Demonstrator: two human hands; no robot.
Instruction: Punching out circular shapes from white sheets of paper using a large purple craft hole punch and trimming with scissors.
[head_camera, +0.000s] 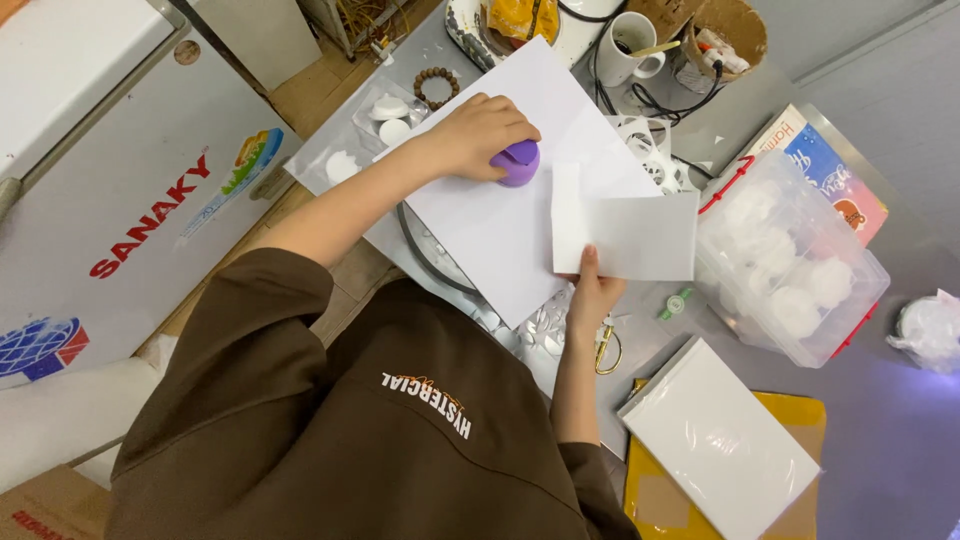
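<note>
Purple domed punch (517, 162) under left hand (478, 135) grip, right hand (592, 293) pinching smooth white paper (625, 235)

2 paper sheets (500, 215), 1 punch (518, 162), 1 mug (628, 47).

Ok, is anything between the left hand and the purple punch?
Nothing visible. The left hand rests directly on the purple punch, which sits on the white paper; the right hand pinches the paper's lower edge, apart from the punch.

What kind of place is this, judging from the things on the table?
Probably a home craft workspace. The left hand presses a purple paper punch on white paper, the right hand holds a folded sheet, and a clear box holds white pieces.
</note>
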